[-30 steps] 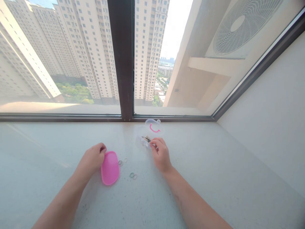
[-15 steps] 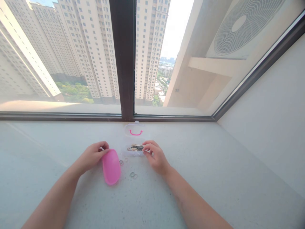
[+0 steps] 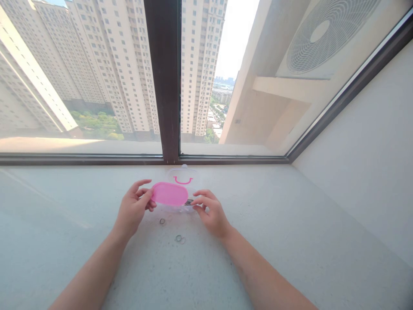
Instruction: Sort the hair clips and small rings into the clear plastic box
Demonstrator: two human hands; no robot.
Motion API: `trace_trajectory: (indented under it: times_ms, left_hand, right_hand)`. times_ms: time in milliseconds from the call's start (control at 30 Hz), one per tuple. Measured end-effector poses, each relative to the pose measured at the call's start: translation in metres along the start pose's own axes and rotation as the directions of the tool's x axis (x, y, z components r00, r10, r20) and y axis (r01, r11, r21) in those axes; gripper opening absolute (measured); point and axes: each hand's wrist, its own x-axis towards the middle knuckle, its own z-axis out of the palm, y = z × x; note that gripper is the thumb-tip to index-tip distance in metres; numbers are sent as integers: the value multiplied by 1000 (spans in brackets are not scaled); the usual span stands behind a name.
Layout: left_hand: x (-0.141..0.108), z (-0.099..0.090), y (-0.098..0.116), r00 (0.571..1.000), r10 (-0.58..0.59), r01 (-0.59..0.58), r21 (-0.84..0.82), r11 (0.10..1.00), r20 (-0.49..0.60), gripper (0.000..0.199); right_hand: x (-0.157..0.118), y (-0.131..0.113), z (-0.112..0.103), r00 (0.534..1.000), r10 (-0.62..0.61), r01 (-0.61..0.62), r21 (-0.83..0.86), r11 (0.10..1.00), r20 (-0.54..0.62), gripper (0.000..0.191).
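Observation:
My left hand (image 3: 134,211) pinches the left end of a pink oval tray (image 3: 170,193), which hovers sideways over a clear plastic box (image 3: 174,209). At the box's right end, the fingers of my right hand (image 3: 211,215) are closed on its edge. The box's hinged lid (image 3: 183,175), with a pink handle (image 3: 183,181), lies back toward the window. Small metal items (image 3: 189,201) show inside the box by my right fingertips; the tray hides the others. In front of the box lie a dark ring (image 3: 162,221) and a greenish ring (image 3: 178,238), each beside a paler one.
A pale stone windowsill (image 3: 274,241) carries everything. Behind it stands the dark window frame (image 3: 170,129), close to the lid. A white wall (image 3: 364,150) rises on the right. Tall buildings and an outdoor fan unit show through the glass.
My left hand has lifted the pink tray from the left of the rings, turned it sideways and brought it over the box. My right hand stays at the box's right end.

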Motion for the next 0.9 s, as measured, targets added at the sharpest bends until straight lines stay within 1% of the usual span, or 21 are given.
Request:
trace_trajectory:
  times_ms: [100,233,300,367,467,567,667,900]
  left_hand:
    - [-5,7,-1,1000,-8,8,62,998,-11,43]
    - [-7,9,-4,1000,-9,7,183,983,11,46]
    - [-7,9,-6,999,34,-39,255,966,22,46]
    - [-6,8,-9,995,98,-103,306,946,30,46]
    - [-4,6,-14,981,182,-196,346,918,73,45]
    - [-3,6,-17,966,228,-258,387,885,122,44]
    - [-4,6,-17,957,255,-289,396,872,137,44]
    - [-3,4,-21,944,272,-326,395,859,187,45]
  right_hand:
    - [0,0,0,1000,-2,3,5,1000,-16,17]
    - [-1,-1,1,997,12,-11,8,1000,-76,15]
    - [-1,-2,1,994,28,-26,24,999,-105,19]
    - [-1,-2,2,992,40,-35,44,998,-120,27]
    - [-1,-2,2,993,51,-46,52,998,-109,33]
    - [-1,-1,2,992,64,-61,34,998,-105,23]
    - [0,0,1,990,75,-73,20,997,-123,14]
    - [0,-1,1,981,89,-88,13,996,-170,13]
